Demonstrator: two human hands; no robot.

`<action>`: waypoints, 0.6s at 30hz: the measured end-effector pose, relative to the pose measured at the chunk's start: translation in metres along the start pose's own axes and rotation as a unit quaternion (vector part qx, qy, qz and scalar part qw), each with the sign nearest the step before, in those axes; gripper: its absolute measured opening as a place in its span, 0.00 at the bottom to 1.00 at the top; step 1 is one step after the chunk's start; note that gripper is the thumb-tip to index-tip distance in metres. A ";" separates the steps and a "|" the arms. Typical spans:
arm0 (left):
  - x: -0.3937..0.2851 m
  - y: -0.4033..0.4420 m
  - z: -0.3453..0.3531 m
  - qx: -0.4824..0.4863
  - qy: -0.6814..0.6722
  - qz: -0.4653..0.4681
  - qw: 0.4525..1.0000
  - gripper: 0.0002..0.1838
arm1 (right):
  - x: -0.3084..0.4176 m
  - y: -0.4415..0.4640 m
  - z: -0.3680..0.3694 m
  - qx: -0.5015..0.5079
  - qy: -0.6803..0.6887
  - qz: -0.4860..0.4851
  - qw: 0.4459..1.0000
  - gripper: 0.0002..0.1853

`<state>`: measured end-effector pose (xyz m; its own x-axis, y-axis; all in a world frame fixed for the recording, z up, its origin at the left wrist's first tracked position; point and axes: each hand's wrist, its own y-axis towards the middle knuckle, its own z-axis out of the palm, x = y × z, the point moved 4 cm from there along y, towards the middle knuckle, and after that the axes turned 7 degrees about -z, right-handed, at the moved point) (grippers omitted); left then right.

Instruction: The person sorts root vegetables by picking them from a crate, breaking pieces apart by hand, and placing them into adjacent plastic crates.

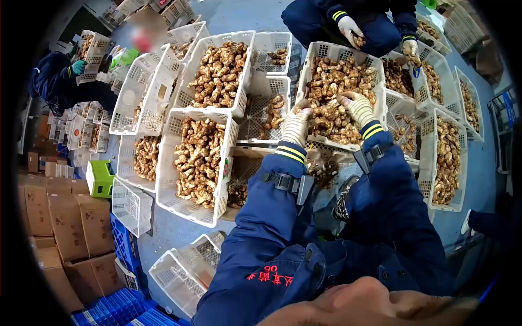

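Observation:
Both my hands wear white striped gloves and reach over a white plastic crate [380, 108] heaped with brown-and-cream mushrooms [342, 76]. My left hand [296, 126] is at the crate's near left side, its fingers curled together; what they grip is hidden. On the right, my right hand [357, 110] bends its fingers and thumb over the pile, closed on a mushroom [336, 113] that blends with those beneath it. Dark straps with small devices circle both my wrists.
More crates of mushrooms stand left [198, 163] and right [447, 160]. A co-worker's gloved hand [350, 30] holds a mushroom opposite me. Another person [54, 81] carries a crate at far left. A green stool [99, 178], cardboard boxes [70, 217] and white baskets [182, 274] lie left.

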<state>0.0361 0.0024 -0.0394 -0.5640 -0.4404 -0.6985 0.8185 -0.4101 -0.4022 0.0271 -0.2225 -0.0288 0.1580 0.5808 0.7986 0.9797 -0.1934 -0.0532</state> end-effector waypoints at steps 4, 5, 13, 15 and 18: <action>0.001 -0.010 0.013 0.036 0.087 -0.002 0.996 0.18 | -0.002 -0.017 -0.009 -0.087 0.157 -0.066 0.982 0.23; 0.021 -0.001 0.010 0.035 0.006 -0.088 0.996 0.17 | 0.005 -0.028 -0.012 -0.116 0.191 -0.087 0.971 0.22; 0.041 0.019 0.037 0.092 -0.031 -0.080 0.992 0.20 | 0.055 -0.126 -0.007 -0.199 0.045 -0.051 0.978 0.21; 0.030 -0.016 0.067 0.105 -0.025 -0.131 0.986 0.25 | 0.068 -0.156 -0.017 -0.200 0.047 -0.017 0.979 0.25; 0.037 -0.020 0.087 0.152 0.024 -0.109 0.982 0.22 | 0.053 -0.169 -0.026 -0.235 0.093 -0.040 0.967 0.36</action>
<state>-0.0110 -0.0752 -0.0057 -0.7101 -0.2803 -0.6460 0.6042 -0.7135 -0.3547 -0.1332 -0.1797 0.0383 0.0169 0.4653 0.8850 0.8168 -0.5170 0.2562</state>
